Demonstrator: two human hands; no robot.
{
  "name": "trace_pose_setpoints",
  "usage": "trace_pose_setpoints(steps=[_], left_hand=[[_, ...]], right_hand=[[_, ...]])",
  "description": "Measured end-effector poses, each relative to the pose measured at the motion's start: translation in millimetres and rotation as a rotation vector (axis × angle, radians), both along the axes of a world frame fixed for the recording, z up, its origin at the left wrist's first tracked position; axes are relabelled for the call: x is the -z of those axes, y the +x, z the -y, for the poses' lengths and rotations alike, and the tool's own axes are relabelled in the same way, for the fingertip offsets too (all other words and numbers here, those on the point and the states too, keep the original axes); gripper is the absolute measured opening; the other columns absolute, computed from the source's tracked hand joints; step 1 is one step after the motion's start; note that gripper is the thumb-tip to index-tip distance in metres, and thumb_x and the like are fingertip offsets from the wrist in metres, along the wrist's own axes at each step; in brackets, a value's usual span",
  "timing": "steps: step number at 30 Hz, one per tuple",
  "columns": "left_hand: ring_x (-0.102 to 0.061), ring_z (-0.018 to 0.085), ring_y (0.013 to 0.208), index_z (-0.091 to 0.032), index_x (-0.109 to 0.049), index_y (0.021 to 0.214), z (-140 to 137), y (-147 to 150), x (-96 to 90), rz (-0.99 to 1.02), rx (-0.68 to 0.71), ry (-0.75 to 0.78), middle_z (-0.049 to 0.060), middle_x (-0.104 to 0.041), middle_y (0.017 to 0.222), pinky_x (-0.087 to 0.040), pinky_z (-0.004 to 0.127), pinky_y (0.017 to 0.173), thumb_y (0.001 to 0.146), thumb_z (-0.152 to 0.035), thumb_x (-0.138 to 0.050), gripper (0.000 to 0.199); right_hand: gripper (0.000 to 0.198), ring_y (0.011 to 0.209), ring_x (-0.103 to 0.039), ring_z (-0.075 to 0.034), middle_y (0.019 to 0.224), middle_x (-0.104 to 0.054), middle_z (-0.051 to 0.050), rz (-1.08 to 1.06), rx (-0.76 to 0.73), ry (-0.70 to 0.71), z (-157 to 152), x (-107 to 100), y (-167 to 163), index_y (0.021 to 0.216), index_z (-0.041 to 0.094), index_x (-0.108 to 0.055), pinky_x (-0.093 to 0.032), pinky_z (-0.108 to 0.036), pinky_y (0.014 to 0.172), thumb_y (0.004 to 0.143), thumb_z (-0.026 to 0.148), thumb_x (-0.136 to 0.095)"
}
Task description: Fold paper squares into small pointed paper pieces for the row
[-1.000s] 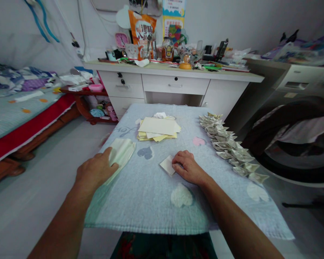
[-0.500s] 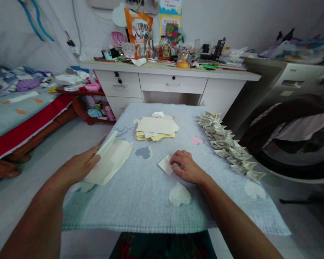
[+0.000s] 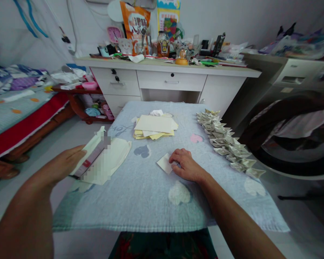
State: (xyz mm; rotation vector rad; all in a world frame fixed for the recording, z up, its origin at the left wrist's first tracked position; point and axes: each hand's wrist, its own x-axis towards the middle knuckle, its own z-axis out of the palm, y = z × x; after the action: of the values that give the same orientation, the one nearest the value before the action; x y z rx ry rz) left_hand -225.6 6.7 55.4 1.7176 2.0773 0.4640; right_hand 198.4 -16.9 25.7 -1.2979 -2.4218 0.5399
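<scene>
Head view. Since the earlier frame, your left hand [image 3: 67,162] has tipped the pale leaf [image 3: 89,158] steeply up, so that a printed, purplish-grey face now shows; your right hand [image 3: 185,165] has stayed in place.

Your left fingers are closed on the leaf's outer edge, a hold that seems chosen to leave its face unobstructed. Below and to the right of it, the flat pale sheet [image 3: 116,158] lies on the cloth-covered worktop [image 3: 140,205]; blurred blocks hide whether the two are joined. Your right fingers are bent and lightly gathered over the right-hand corner of the small paper square [image 3: 163,163], presumably to steady it. The square lies flat, most of it exposed to the left of your fingertips; whether your thumb pinches it you cannot tell from here.

Beyond both hands sits the paper stack [image 3: 155,124], near enough, one judges, for either to reach. Along the right side, the folded paper pieces [image 3: 228,144] stand close-set in a slanting row, probably ranged there to keep them off your working area.
</scene>
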Motion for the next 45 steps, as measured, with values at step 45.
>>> trace_pose_setpoints(steps=[45], left_hand=[[-0.061, 0.017, 0.086, -0.017, -0.056, 0.114, 7, 15, -10.5, -0.394, 0.002, -0.032, 0.003, -0.069, 0.101, -0.042, 0.020, 0.069, 0.090, -0.039, -0.031, 0.041]], right_hand=[[0.025, 0.094, -0.045, -0.022, 0.098, -0.056, -0.005, 0.001, -0.013, -0.011, 0, 1, 1, 0.096, 0.020, -0.063, -0.031, -0.038, 0.087, 0.073, 0.020, -0.056]])
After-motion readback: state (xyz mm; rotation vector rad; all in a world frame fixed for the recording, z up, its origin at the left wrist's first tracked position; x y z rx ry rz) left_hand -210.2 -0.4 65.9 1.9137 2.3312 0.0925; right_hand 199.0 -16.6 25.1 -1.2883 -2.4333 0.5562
